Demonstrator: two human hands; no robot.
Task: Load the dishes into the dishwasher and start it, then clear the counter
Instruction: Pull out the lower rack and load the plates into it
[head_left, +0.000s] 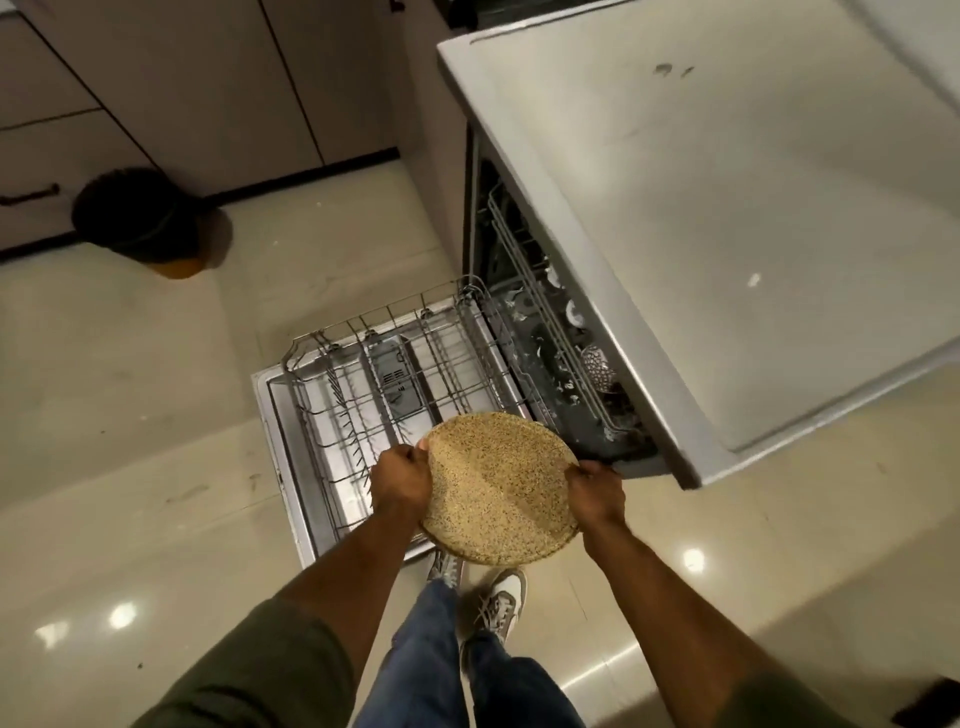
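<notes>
Both hands gripping a round, speckled tan plate
Left hand and right hand are curling round opposite rims above the pulled-out grey wire dishwasher rack

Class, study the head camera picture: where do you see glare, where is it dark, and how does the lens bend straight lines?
Head view: ceiling lights glare as bright spots on the glossy floor; the dishwasher interior is dim; the wide lens bows the counter edge; the speckled plate is sharp.
</notes>
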